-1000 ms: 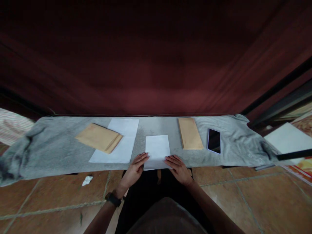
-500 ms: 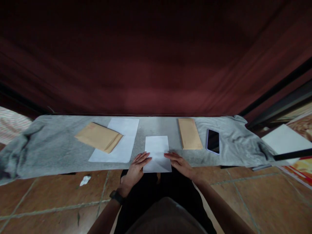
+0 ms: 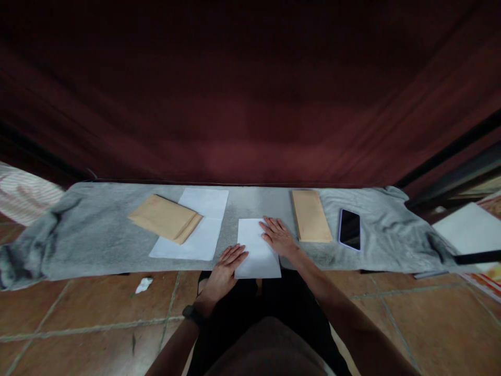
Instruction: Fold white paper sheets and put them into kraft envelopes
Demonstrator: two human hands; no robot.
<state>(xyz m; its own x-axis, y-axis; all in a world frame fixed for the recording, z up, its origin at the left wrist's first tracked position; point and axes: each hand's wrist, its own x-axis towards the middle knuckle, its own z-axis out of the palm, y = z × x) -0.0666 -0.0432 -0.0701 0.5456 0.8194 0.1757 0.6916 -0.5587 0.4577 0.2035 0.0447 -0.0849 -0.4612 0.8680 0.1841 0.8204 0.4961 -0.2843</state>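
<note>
At the near edge of the table (image 3: 97, 245), the white sheet (image 3: 256, 256) lies apparently folded, the left hand (image 3: 226, 267) and right hand (image 3: 278, 236) pressing flat on it, each grip spread, while the tan envelope (image 3: 311, 215) farther back lies untouched.

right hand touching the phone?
No, the right hand lies flat on the white sheet; the phone sits apart, beyond the envelope.

A dark red draped curtain (image 3: 250, 104) hangs behind a low grey cloth-covered bench (image 3: 90, 235) on terracotta floor tiles (image 3: 78, 313).
</note>
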